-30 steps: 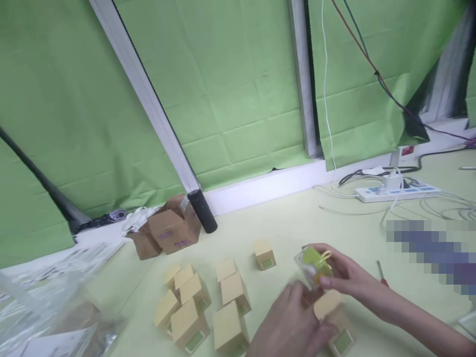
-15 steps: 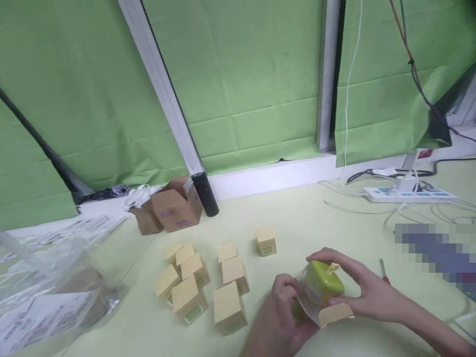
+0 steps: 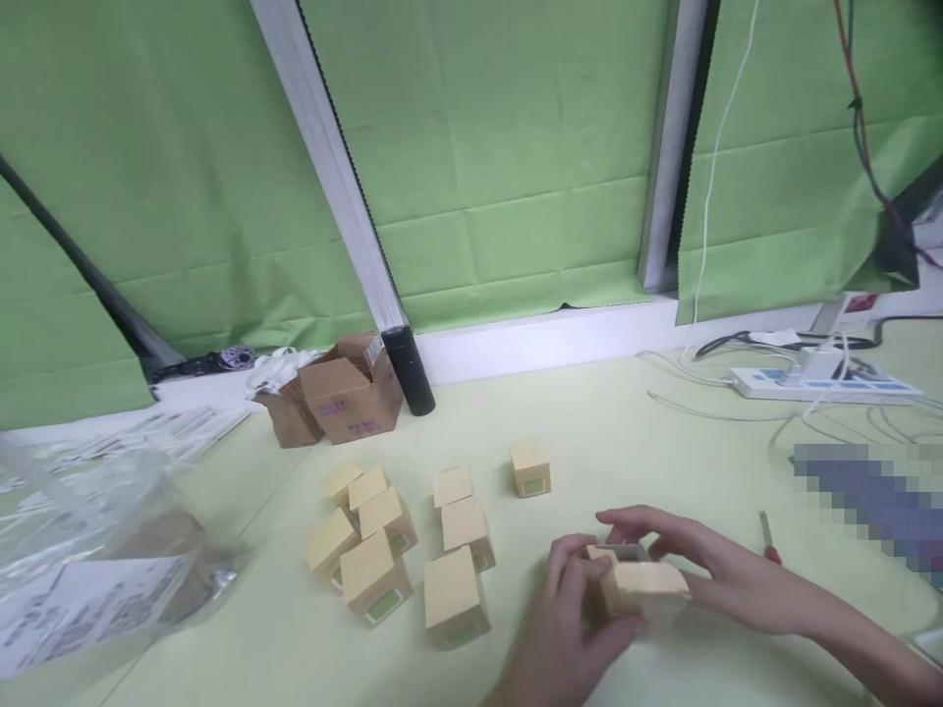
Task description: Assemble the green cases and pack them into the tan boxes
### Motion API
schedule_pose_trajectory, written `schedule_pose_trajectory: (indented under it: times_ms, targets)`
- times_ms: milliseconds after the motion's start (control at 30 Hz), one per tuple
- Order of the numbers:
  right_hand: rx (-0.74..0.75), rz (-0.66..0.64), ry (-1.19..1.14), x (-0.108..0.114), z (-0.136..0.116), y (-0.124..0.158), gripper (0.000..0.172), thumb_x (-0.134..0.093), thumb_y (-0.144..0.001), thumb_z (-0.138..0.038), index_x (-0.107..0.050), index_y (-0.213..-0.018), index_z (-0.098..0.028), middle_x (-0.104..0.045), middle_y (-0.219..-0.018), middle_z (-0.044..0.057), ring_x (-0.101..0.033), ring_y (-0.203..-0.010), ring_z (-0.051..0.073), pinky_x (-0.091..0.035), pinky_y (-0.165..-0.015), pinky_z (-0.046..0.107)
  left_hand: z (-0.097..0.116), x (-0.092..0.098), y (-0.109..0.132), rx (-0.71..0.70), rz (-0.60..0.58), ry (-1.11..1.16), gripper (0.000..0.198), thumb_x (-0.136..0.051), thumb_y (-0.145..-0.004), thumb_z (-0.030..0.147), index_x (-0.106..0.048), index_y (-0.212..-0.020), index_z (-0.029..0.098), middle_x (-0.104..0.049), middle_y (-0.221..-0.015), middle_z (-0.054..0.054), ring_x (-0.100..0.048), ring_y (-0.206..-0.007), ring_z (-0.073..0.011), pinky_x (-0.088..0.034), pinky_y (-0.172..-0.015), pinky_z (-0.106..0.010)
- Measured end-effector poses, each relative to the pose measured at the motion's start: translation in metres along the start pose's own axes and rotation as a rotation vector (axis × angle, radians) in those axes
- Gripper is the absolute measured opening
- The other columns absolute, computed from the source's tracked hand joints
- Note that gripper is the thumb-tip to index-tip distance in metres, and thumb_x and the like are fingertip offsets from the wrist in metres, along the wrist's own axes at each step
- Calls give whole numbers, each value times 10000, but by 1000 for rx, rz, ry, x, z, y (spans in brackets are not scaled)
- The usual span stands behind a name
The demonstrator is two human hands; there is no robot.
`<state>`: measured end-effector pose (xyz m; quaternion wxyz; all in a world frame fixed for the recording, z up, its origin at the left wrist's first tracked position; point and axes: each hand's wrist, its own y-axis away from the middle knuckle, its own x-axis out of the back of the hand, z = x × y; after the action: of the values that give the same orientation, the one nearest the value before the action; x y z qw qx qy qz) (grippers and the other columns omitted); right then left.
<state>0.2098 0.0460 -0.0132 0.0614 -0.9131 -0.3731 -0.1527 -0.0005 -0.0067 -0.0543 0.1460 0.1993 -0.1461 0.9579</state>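
At the lower right a small tan cardboard box [image 3: 648, 586] is in my hands, its top open and a flap raised toward me. My left hand [image 3: 564, 619] is closed around its left side, thumb along the front. Curled at the box's right and far side is my right hand [image 3: 707, 565], its thumb hidden behind the flap. No green object shows now; the inside of the box is mostly out of sight. Left of my hands stand several closed tan boxes [image 3: 455, 594] in loose groups, and a single box [image 3: 530, 469] sits farther back.
A clear plastic bag [image 3: 139, 550] with printed paper lies at the left. Along the back are an open brown carton [image 3: 350, 398] and a black cylinder [image 3: 409, 371]. A white power strip [image 3: 825, 385] with cables and a red-handled screwdriver [image 3: 768, 542] are on the right.
The yellow-green object that showed between my hands is out of sight. The box has turned its raised flap toward me, and my right hand has shifted onto its rim. The view has shifted slightly.
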Motion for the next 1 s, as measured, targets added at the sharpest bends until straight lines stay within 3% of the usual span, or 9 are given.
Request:
schedule_pose_trajectory:
  times_ms: [200, 267, 367, 433, 567, 667, 733, 867, 1000]
  targets:
    - [-86, 112, -158, -13, 5, -10, 309, -612, -787, -352, -580, -1086, -280, -587, -1040, 52, -533, -1055, 283, -411, -930, 460, 4, -3, 1, 96, 35, 197, 473, -624, -772, 179, -378, -1175, 217, -494, -1233, -95, -460, -1176, -232, -364, -986, -402]
    - [-14, 150, -198, -13, 4, -10, 326, -484, -866, -474, -576, -1111, -281, -593, -1066, 73, -526, -1076, 283, -381, -959, 481, 6, -3, 3, 158, 43, 260, 503, -606, -789, 200, -319, -1202, 203, -483, -1258, -123, -447, -1199, -239, -350, -996, -419]
    - [143, 99, -245, -12, 2, -9, 483, -455, -827, -625, -604, -1131, -280, -564, -1168, 93, -499, -1132, 297, -367, -981, 474, 9, -3, 4, 206, 20, 287, 502, -604, -794, 227, -308, -1198, 192, -476, -1269, -142, -434, -1216, -256, -337, -1003, -440]
    - [144, 75, -227, -14, 0, -9, 419, -561, -787, -582, -657, -1052, -272, -560, -1158, 87, -529, -1087, 290, -431, -916, 438, 9, -3, 4, 205, 14, 295, 508, -611, -788, 234, -308, -1194, 195, -475, -1274, -150, -429, -1222, -264, -337, -1000, -448]
    - [59, 188, -242, -21, -4, -14, 333, -572, -843, -425, -596, -1158, -321, -571, -1158, 67, -518, -1109, 246, -458, -887, 387, 6, -4, 2, 189, 27, 286, 509, -610, -787, 240, -314, -1198, 196, -482, -1272, -150, -439, -1208, -261, -353, -986, -437]
    - [114, 153, -213, -24, -7, -14, 223, -534, -873, -402, -668, -1015, -294, -610, -1060, 57, -555, -1053, 232, -444, -905, 390, 3, -5, 0, 166, 31, 250, 482, -622, -766, 233, -363, -1170, 196, -520, -1214, -120, -481, -1147, -255, -382, -951, -431]
    - [109, 166, -179, -25, -9, -13, 229, -512, -884, -405, -673, -985, -278, -613, -1052, 60, -560, -1041, 231, -442, -909, 395, 3, -4, -1, 129, 39, 208, 450, -618, -768, 245, -391, -1154, 196, -532, -1177, -103, -502, -1103, -247, -404, -922, -423]
    - [98, 193, -108, -24, -6, -10, 301, -496, -888, -423, -610, -1131, -288, -582, -1147, 77, -513, -1118, 245, -428, -938, 412, 7, 0, -3, 60, 9, 35, 380, -598, -786, 280, -470, -1133, 193, -531, -1138, -94, -510, -1059, -248, -417, -904, -421]
    - [137, 218, -83, -26, -3, -13, 285, -466, -907, -422, -647, -1074, -279, -603, -1062, 71, -547, -1052, 233, -435, -911, 394, 7, -3, -1, 101, 5, -6, 415, -590, -784, 289, -460, -1163, 185, -531, -1174, -115, -509, -1080, -266, -410, -921, -438]
